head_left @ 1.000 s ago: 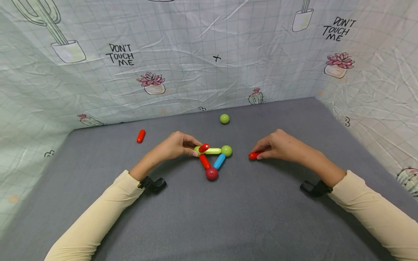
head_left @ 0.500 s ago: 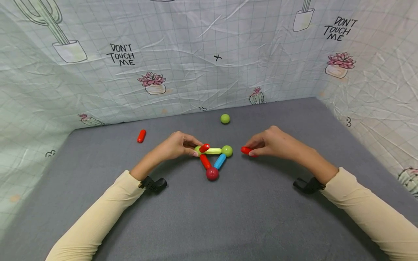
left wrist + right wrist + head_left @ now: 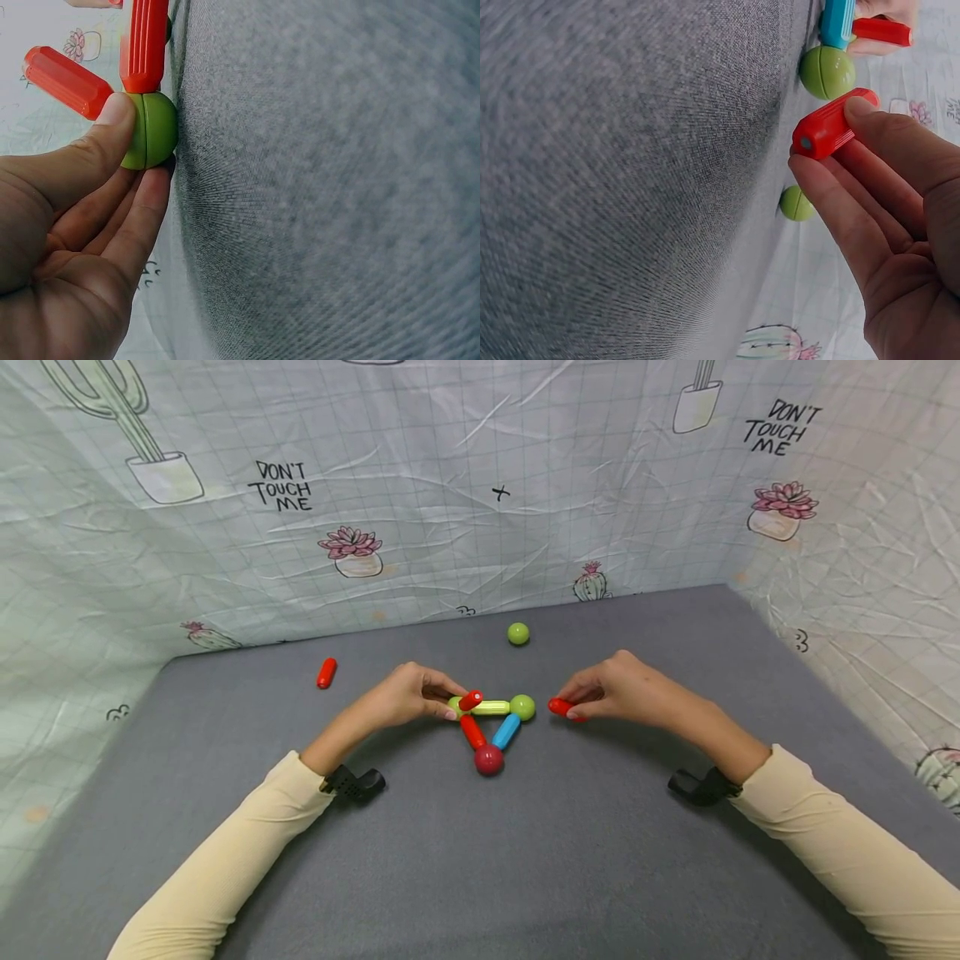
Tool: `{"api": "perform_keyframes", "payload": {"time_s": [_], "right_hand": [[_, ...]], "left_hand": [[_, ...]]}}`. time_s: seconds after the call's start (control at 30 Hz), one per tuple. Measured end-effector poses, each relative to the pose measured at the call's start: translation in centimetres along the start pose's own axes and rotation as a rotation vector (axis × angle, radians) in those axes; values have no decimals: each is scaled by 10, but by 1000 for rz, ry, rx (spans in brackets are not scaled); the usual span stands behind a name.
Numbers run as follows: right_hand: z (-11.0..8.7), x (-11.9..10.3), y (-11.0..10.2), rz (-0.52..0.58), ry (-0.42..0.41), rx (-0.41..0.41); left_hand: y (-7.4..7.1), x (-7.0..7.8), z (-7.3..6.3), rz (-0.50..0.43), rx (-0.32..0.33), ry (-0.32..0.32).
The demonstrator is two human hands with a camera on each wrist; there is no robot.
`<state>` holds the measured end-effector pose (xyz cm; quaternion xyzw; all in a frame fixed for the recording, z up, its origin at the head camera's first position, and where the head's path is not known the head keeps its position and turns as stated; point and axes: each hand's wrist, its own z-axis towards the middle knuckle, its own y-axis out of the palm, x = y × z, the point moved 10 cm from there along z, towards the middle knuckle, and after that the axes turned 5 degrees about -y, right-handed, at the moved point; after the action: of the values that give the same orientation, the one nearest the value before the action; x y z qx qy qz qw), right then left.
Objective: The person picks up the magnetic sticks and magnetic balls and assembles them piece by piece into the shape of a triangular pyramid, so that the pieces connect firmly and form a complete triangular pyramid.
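Note:
A triangle of rods and balls lies mid-table: a lime rod (image 3: 491,707) at the back, a blue rod (image 3: 507,731), a red rod (image 3: 473,732) and a dark red ball (image 3: 489,759) at the front corner. My left hand (image 3: 414,695) pinches the green ball (image 3: 154,127) at its left corner, where another red rod (image 3: 67,81) sticks up at a slant. My right hand (image 3: 615,689) pinches a loose red rod (image 3: 832,124) between thumb and fingers, just right of the right corner's green ball (image 3: 522,707); a grey spot shows on the rod's end.
Farther back on the grey table (image 3: 480,877) lies a loose green ball (image 3: 518,633). Another red rod (image 3: 326,673) lies at the back left, beyond my left hand. A printed cloth (image 3: 435,502) hangs behind the table and along its sides.
My right hand has moved left with its red rod, closer to the triangle, and the rod has turned a little. My left hand stays on the green ball.

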<state>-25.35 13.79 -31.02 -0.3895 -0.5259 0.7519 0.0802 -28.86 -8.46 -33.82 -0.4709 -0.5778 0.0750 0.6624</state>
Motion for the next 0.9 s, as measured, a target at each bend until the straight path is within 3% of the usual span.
{"api": "perform_keyframes", "payload": {"time_s": [0.9], "right_hand": [[12,-15,-4,12,-71,44]], "left_hand": [[-1,-2,1,-7,14,10]]}}
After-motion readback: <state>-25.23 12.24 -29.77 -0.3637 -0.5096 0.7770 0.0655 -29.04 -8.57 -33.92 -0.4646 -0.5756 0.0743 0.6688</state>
